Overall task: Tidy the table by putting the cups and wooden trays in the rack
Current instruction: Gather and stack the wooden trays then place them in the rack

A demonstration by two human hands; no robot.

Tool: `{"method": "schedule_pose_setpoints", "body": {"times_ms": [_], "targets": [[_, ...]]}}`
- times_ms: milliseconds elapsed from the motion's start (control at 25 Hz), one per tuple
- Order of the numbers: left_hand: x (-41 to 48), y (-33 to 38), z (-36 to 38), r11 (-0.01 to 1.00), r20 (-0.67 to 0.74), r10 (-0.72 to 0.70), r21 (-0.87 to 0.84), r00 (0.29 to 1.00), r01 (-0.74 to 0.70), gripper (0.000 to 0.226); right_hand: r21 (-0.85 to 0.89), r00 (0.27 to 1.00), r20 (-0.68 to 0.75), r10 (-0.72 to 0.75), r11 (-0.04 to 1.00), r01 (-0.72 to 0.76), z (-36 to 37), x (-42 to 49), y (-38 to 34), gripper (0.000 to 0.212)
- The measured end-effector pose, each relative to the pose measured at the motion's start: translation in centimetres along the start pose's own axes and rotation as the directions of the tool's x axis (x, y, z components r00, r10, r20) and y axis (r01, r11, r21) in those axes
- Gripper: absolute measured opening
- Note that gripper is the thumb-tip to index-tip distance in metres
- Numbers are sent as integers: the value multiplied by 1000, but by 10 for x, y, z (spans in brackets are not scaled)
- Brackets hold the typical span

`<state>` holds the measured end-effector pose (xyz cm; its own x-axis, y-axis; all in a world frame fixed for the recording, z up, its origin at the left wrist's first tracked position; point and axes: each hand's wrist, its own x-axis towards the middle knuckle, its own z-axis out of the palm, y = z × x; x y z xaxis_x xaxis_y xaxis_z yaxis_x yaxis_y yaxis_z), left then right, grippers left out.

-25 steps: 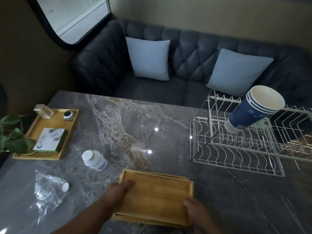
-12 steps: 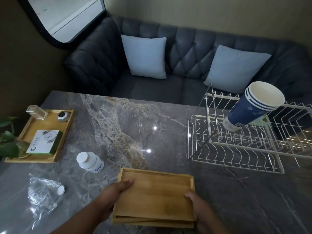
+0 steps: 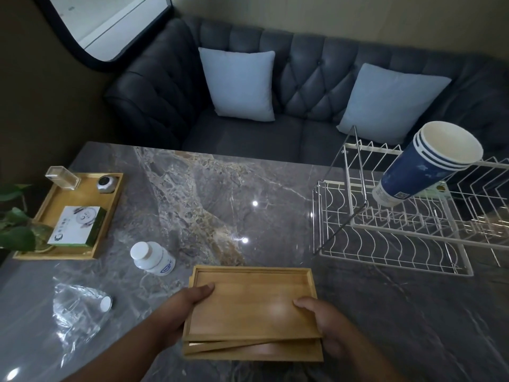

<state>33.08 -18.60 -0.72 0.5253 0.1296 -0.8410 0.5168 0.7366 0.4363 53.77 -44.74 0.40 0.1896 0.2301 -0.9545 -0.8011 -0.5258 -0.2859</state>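
Wooden trays (image 3: 253,307), a stack at lower centre of the frame on the table (image 3: 220,194), long axis left-right, open faces up, lower ones slightly skewed. Left hand (image 3: 181,307) grips the left short edge, thumb on top. Right hand (image 3: 325,323) grips the right short edge likewise. Rack (image 3: 385,244) at right, apart from the trays. Nested cups (image 3: 424,166) lean in it, mouths toward upper right.

Grey marble table (image 3: 220,188), wire rack (image 3: 391,244) right, white bottle (image 3: 153,259), plastic bag (image 3: 74,307), laden tray (image 3: 80,194) left
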Motion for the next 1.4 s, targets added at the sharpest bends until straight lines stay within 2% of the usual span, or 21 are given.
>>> {"method": "schedule_pose_setpoints", "body": {"times_ms": [160, 360, 520, 600, 720, 840, 1080, 1240, 1400], "targets": [[-1, 2, -8, 1000, 3, -25, -7, 1000, 25, 43, -5, 999, 23, -49, 999, 49, 4, 1, 0, 36], [-7, 11, -16, 999, 116, -35, 9, 993, 35, 42, 10, 988, 141, -66, 998, 65, 3, -2, 7, 50], [-8, 18, -20, 993, 207, 9, 117, 978, -34, 53, -54, 973, 161, -163, 983, 173, -7, 0, -1, 58], [-5, 23, -21, 979, 222, 59, 178, 973, -100, 59, -116, 964, 170, -204, 967, 225, -13, 1, -7, 69], [-2, 32, -20, 922, 204, 129, 336, 970, -194, 76, -193, 927, 247, -281, 924, 331, -22, 0, -11, 87], [0, 35, -19, 860, 155, 156, 464, 975, -212, 90, -245, 895, 281, -346, 876, 415, -29, -1, -13, 88], [-1, 25, -13, 777, 198, 299, 517, 934, -358, 86, -362, 891, 232, -391, 815, 452, -41, 2, -10, 72], [-3, 20, -11, 617, 193, 422, 655, 886, -437, 86, -387, 874, 170, -455, 785, 484, -49, 8, 2, 87], [-5, 11, -11, 512, 143, 509, 743, 849, -431, 91, -444, 811, 89, -579, 706, 552, -50, 6, 12, 102]]}}
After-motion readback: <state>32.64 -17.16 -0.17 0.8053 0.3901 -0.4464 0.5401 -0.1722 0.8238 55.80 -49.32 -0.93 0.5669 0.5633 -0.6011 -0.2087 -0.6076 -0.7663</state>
